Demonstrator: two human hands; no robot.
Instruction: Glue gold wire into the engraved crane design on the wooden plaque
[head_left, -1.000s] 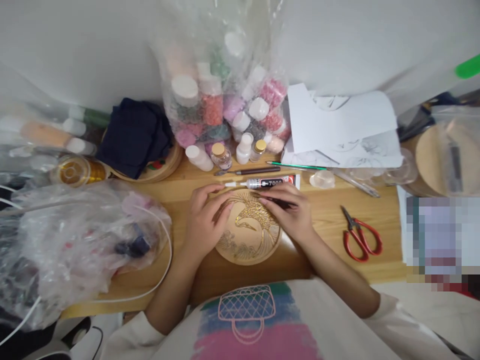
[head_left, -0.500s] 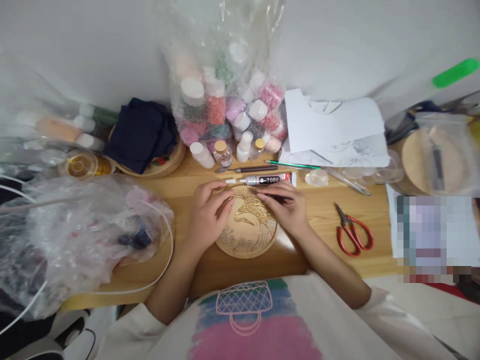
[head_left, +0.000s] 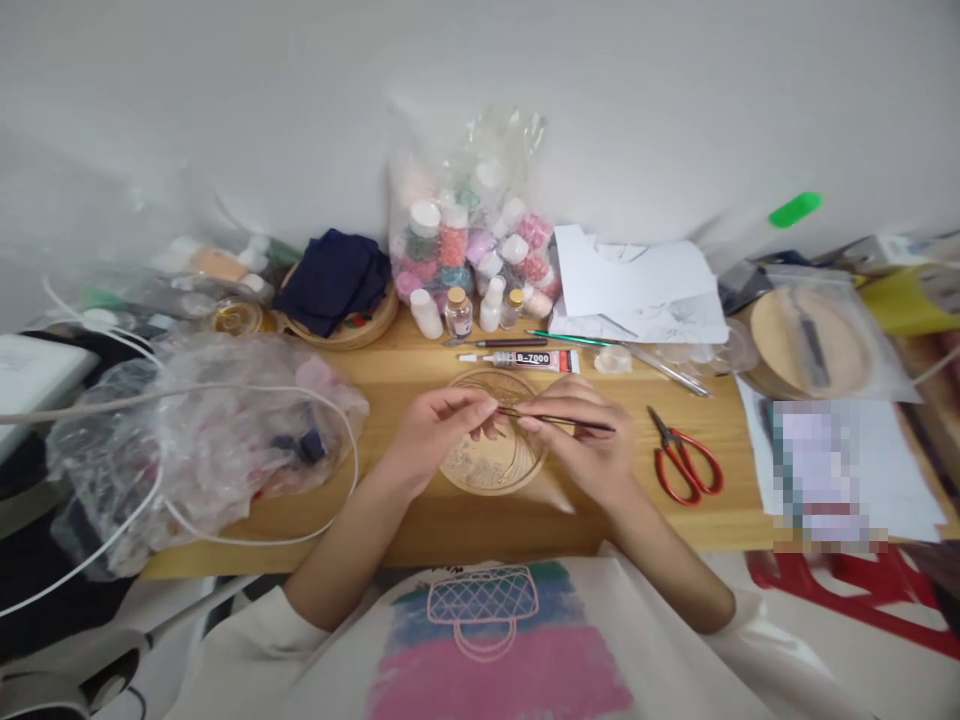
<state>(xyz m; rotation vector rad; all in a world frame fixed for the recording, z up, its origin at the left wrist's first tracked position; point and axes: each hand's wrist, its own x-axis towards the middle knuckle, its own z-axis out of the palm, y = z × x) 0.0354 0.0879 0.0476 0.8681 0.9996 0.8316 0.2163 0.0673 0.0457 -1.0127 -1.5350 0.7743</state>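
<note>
My right hand (head_left: 595,445) is closed on dark, slim tweezers (head_left: 581,424), their tips pointing left. At those tips the thumb and forefinger of my left hand (head_left: 439,435) pinch together; whatever is between them is too small to make out. Both hands are over a round wooden board (head_left: 491,482), drawn with a bird and plant pattern that carries gold wire outlines. My fingers hide much of its upper half. Just behind the board lies a B-7000 glue tube (head_left: 529,360), its nozzle to the left.
Red-handled pliers (head_left: 686,460) lie to the right. Small bottles (head_left: 459,315) and a bag of coloured jars (head_left: 454,245) stand at the back, near white papers (head_left: 637,285). Crumpled plastic bags (head_left: 217,420) and a white cable (head_left: 262,541) take up the left side.
Both hands have come together above the board. The tweezers have swung from the gold wirework to my left fingertips, now showing their full length. The camera view has shifted.
</note>
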